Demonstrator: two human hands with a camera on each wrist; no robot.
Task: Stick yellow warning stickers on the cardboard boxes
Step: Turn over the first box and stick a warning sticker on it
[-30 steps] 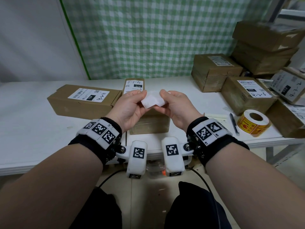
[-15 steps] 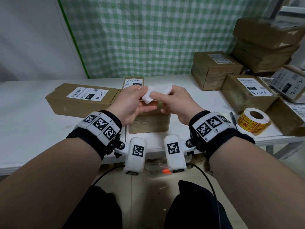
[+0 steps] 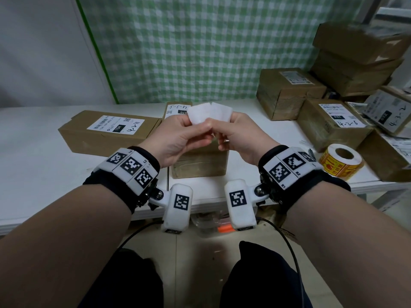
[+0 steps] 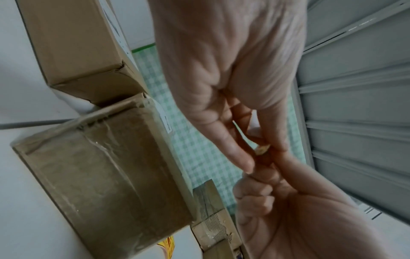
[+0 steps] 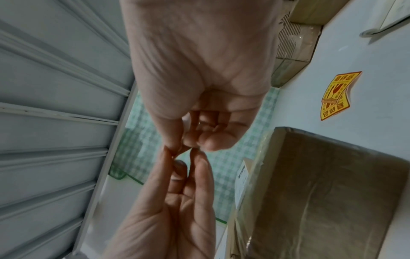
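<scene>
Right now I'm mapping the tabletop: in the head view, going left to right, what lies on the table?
Flat brown cardboard box with white label → taped cardboard box under the hands → yellow roll of warning stickers → brown cardboard box at the right edge.

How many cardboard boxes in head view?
8, at least: long box left; centre box in front; rear box right; labelled box before it; tilted box far right; edge box below it; top box on lower box. More may be hidden.
</scene>
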